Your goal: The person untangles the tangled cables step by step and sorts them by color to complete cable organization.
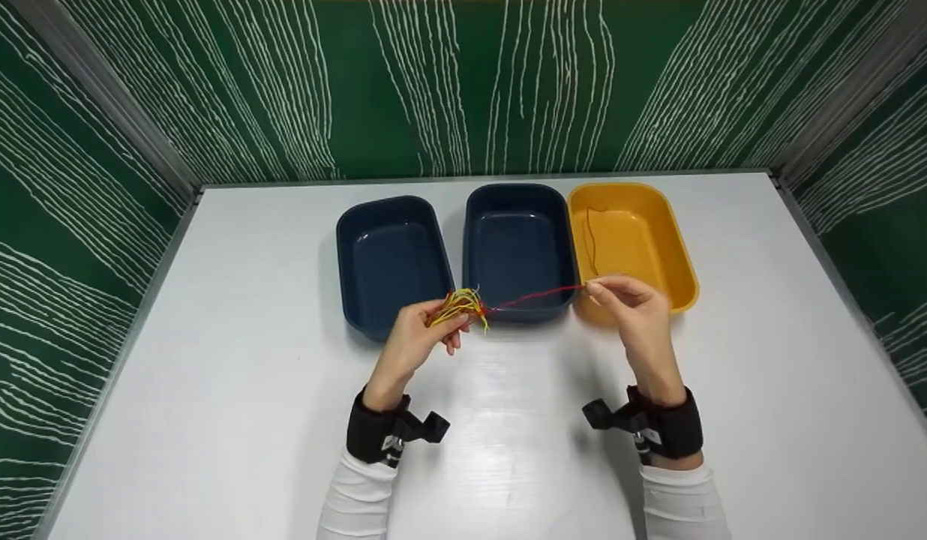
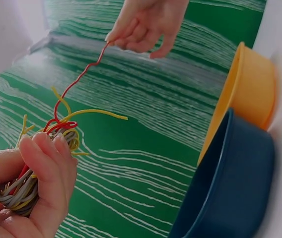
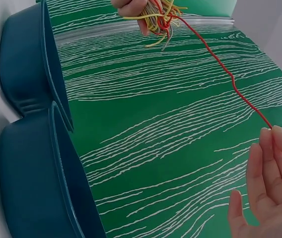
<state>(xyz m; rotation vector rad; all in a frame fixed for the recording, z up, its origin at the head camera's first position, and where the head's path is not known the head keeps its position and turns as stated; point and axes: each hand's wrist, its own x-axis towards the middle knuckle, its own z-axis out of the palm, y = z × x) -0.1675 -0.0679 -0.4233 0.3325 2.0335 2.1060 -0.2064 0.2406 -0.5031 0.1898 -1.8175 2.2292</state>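
A tangled bundle of yellow, grey and red strings (image 1: pixel 460 306) is gripped in the left hand (image 1: pixel 418 334), in front of the blue bins. From it a single red string (image 1: pixel 538 294) stretches to the right hand (image 1: pixel 634 311), which pinches its end between thumb and fingertips. In the right wrist view the red string (image 3: pixel 233 82) runs nearly taut up to the bundle (image 3: pixel 160 20). Loose yellow ends stick out of the bundle (image 2: pixel 64 134) in the left wrist view. The right hand is over the near end of the yellow bin (image 1: pixel 677 247).
Two dark blue bins stand on the white table (image 1: pixel 246 337), the left blue bin (image 1: pixel 351 277) slightly angled and the middle blue bin (image 1: pixel 475 247) beside the yellow one. One red string (image 1: pixel 592 240) lies inside the yellow bin. Green walls with white lines (image 1: pixel 358 90) surround the table.
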